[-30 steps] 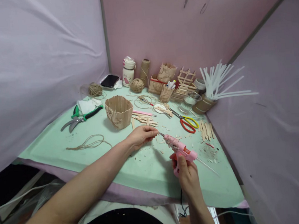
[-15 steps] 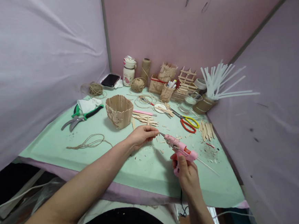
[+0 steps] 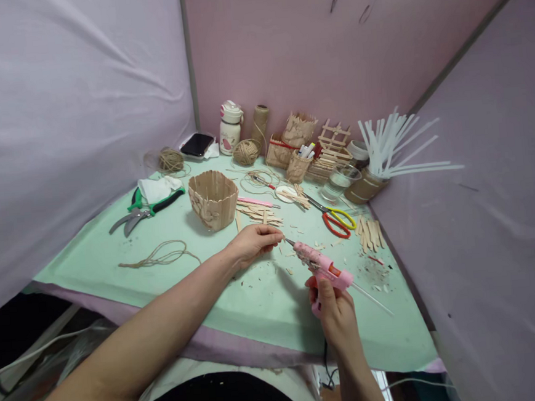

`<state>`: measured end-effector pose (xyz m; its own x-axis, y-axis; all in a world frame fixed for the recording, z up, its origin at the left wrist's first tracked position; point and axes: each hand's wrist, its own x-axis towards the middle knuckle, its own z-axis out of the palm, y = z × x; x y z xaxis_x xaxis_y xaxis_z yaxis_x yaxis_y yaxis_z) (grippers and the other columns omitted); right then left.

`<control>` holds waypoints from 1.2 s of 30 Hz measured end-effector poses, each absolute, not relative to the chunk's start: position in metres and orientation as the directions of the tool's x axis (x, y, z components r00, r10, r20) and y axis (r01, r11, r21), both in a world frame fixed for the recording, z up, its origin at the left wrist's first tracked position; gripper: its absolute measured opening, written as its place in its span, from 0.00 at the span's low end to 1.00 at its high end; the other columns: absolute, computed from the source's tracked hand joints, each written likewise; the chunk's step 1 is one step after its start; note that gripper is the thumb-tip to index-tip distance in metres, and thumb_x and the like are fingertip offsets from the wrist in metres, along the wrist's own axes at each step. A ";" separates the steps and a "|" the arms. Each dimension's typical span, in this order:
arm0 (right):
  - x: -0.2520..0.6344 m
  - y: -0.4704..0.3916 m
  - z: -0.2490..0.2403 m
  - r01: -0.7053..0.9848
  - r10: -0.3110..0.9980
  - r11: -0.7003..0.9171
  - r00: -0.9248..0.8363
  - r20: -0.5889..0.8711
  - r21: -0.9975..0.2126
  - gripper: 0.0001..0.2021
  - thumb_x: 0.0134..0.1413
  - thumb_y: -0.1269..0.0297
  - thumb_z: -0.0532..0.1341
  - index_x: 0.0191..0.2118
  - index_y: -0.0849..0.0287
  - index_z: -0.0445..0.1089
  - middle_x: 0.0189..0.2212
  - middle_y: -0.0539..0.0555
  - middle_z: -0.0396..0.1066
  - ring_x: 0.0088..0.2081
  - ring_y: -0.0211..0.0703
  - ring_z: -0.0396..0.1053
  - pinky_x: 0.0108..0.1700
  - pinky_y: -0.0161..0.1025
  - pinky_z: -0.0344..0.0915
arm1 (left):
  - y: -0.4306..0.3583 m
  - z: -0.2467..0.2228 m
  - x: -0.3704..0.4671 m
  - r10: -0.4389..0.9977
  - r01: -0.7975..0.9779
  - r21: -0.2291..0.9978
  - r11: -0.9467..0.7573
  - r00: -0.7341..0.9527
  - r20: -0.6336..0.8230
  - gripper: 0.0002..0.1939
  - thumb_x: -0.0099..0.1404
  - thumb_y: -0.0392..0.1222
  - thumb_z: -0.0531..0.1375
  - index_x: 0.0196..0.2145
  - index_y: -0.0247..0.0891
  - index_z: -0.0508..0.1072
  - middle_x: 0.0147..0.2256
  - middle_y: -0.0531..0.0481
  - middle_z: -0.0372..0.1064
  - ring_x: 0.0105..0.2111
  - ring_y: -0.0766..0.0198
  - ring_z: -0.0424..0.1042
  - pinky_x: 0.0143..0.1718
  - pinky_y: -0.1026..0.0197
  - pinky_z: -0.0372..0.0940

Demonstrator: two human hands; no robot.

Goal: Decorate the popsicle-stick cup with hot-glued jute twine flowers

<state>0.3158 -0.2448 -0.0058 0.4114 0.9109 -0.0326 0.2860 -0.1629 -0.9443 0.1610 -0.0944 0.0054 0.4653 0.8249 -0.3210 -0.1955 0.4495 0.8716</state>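
Note:
My right hand [image 3: 332, 303] is wrapped round the handle of a pink glue gun [image 3: 316, 261], with a clear glue stick [image 3: 372, 298] poking out of its back end. The gun's metal nozzle points up and left, right at the fingertips of my left hand [image 3: 257, 244]. Those fingers are pinched on a tiny pale wooden piece [image 3: 284, 239], too small to make out well. Behind my left wrist stands a basket made of craft sticks [image 3: 222, 207]. Broken craft sticks [image 3: 259, 213] lie just beyond my left hand.
Garden shears [image 3: 134, 220] and a loop of twine [image 3: 160, 255] lie at left. Red-and-yellow scissors [image 3: 336, 223], a glass of water [image 3: 335, 186] and a jar of glue sticks [image 3: 365, 183] are at right. Twine balls [image 3: 246, 152] and a bottle [image 3: 230, 132] stand at the back.

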 end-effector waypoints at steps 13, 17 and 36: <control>0.363 -0.262 -0.004 0.779 0.854 -0.222 0.446 0.269 -0.587 0.23 0.61 0.42 0.49 0.35 0.57 0.68 0.32 0.58 0.66 0.35 0.51 0.66 0.37 0.45 0.63 | -0.090 0.007 0.157 0.898 -0.279 0.885 0.373 0.347 -0.269 0.24 0.33 0.51 0.76 0.26 0.35 0.78 0.29 0.49 0.71 0.31 0.67 0.65 0.33 0.64 0.60; 0.391 -0.271 -0.013 0.882 0.844 -0.464 0.468 0.263 -0.083 0.18 0.64 0.55 0.48 0.38 0.62 0.68 0.35 0.64 0.65 0.36 0.55 0.66 0.37 0.48 0.63 | -0.090 0.009 0.157 0.912 -0.299 0.887 0.351 0.323 -0.252 0.24 0.34 0.51 0.76 0.27 0.36 0.78 0.28 0.50 0.70 0.29 0.68 0.64 0.31 0.64 0.59; 0.293 -0.150 0.029 0.969 0.993 -0.119 0.112 -0.048 -0.215 0.07 0.60 0.68 0.57 0.35 0.60 0.73 0.39 0.59 0.74 0.42 0.48 0.69 0.42 0.42 0.52 | -0.087 0.006 0.158 0.930 -0.221 0.923 0.315 0.264 -0.254 0.20 0.38 0.51 0.74 0.27 0.36 0.78 0.27 0.51 0.70 0.28 0.68 0.64 0.30 0.64 0.57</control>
